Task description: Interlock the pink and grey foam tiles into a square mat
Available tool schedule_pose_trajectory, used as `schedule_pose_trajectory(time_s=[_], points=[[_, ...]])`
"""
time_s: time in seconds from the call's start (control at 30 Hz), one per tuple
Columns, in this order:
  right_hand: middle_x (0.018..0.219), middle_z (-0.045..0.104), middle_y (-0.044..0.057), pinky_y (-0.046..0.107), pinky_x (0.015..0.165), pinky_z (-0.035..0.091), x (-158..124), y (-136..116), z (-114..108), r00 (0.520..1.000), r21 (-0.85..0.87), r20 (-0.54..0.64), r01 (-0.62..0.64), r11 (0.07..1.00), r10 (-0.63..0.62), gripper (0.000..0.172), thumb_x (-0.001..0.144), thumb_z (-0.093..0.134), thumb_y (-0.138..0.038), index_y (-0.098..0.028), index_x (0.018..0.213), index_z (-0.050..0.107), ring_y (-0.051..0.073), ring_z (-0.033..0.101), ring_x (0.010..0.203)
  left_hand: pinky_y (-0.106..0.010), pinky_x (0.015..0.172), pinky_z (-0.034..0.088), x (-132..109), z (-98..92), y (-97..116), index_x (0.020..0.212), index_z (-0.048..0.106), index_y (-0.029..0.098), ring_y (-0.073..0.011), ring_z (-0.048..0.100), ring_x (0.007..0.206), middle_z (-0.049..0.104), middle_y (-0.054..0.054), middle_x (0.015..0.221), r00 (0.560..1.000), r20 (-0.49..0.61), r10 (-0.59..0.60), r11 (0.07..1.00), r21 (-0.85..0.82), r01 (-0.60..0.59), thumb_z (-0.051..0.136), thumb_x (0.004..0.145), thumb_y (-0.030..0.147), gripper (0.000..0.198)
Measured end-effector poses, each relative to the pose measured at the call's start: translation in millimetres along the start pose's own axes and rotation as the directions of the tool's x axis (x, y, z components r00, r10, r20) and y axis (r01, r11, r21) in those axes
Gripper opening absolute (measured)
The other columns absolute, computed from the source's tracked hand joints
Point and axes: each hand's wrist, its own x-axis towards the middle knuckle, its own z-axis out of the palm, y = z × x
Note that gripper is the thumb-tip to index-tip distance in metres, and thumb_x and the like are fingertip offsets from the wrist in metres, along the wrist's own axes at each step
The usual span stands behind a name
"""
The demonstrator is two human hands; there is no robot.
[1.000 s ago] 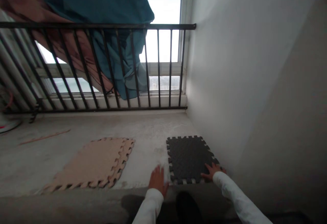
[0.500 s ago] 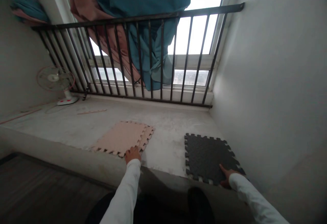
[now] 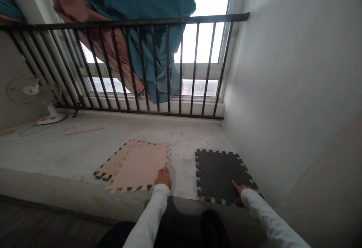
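Gripping is performed by the left hand (image 3: 163,178), whose fingers are curled closely on the near right corner of the upper beige mat (image 3: 145,161). One digit of the right hand (image 3: 241,192) is laid on the black mat (image 3: 219,170) near its front right corner; whether that mat is clasped cannot be told. Since the previous view, the upper beige mat has been shifted rightward, and the lower beige mat (image 3: 111,165) is now exposed at left. Separation of the pair on the ledge (image 3: 183,172) is judged to be begun, not completed
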Motion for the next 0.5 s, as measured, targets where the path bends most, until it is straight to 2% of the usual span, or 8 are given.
schedule_pose_trajectory(time_s=[0.1,0.17,0.23,0.33,0.4,0.5], points=[[0.123,0.047,0.013,0.041,0.089,0.036,2,-1,0,0.999,-0.033,0.054,-0.008,0.999,0.010,0.099,0.049,0.063,-0.042,-0.023,0.134,0.015,0.030,0.045,0.109,-0.031,0.083,0.042,-12,14.3,59,0.112,0.047,0.013,-0.0218,0.036,0.110,0.045,-0.010,0.120,0.967,0.040,0.251,0.967,-0.045,-0.250,0.039,0.070,0.009,0.043],[0.123,0.046,0.012,0.040,0.090,0.036,2,-2,0,0.998,-0.019,0.054,-0.011,1.000,0.012,0.100,0.048,0.063,-0.042,-0.022,0.134,0.016,0.030,0.044,0.110,-0.032,0.081,0.043,-21,28.1,92,0.108,0.050,0.010,-0.0229,0.039,0.108,0.049,-0.014,0.114,0.921,0.053,0.387,0.922,-0.052,-0.384,0.036,0.072,0.009,0.039],[0.124,0.046,0.012,0.041,0.091,0.035,2,-3,0,0.998,-0.008,0.057,-0.015,1.000,0.016,0.101,0.047,0.064,-0.042,-0.022,0.134,0.016,0.030,0.043,0.111,-0.035,0.081,0.043,-29,41.3,115,0.105,0.052,0.008,-0.0246,0.040,0.108,0.051,-0.016,0.110,0.867,0.066,0.494,0.869,-0.036,-0.493,0.033,0.075,0.009,0.036],[0.126,0.043,0.014,0.042,0.092,0.034,2,-3,-1,0.997,-0.012,0.069,-0.017,1.000,0.018,0.103,0.047,0.065,-0.042,-0.021,0.134,0.015,0.031,0.042,0.112,-0.037,0.080,0.044,-37,55.5,132,0.100,0.054,0.007,-0.0260,0.043,0.104,0.054,-0.016,0.102,0.836,0.033,0.548,0.837,-0.028,-0.547,0.031,0.077,0.010,0.032],[0.126,0.043,0.014,0.041,0.091,0.035,2,-3,-4,0.996,-0.004,0.081,-0.019,1.000,0.020,0.105,0.045,0.067,-0.041,-0.022,0.134,0.014,0.031,0.042,0.112,-0.037,0.079,0.044,-40,62.0,135,0.097,0.054,0.009,-0.0252,0.045,0.101,0.055,-0.015,0.100,0.832,-0.051,0.552,0.831,-0.055,-0.554,0.032,0.078,0.010,0.030],[0.127,0.042,0.014,0.040,0.090,0.037,3,-5,-9,0.994,0.013,0.104,-0.024,1.000,0.022,0.110,0.041,0.070,-0.037,-0.023,0.134,0.014,0.029,0.043,0.111,-0.037,0.086,0.041,-37,70.1,132,0.098,0.053,0.012,-0.0238,0.043,0.104,0.052,-0.013,0.106,0.798,-0.204,0.567,0.799,-0.101,-0.593,0.033,0.077,0.009,0.029]])
